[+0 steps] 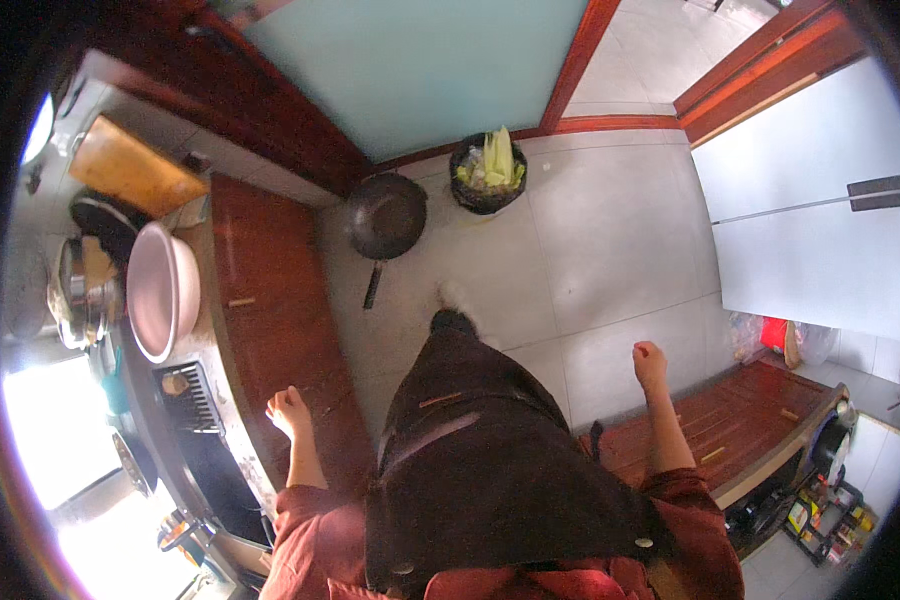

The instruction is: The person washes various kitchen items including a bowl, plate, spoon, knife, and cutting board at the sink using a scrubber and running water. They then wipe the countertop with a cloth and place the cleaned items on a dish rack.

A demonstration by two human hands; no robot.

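Observation:
My left hand [289, 412], loosely curled with nothing seen in it, hangs beside the red-brown cabinet doors [277, 300] under the left counter. On the other side, my right hand [650, 364] is closed in a loose fist above the tiled floor, near the right-hand cabinet [727, 420]. Neither hand appears to touch anything. Ahead of me on the floor lies a dark wok [387, 216], its handle pointing towards me. Beyond it to the right stands a black-lined waste bin [487, 202] with pale green leaf scraps [498, 159] sticking up.
A pink basin [163, 292] rests on the left counter by a wooden cutting board [131, 169] and a black drain rack [189, 397]. White refrigerator doors [810, 172] are at the right. A red-framed glass door [435, 67] stands ahead beside a doorway [622, 60]. Seasoning bottles [832, 517] sit lower right.

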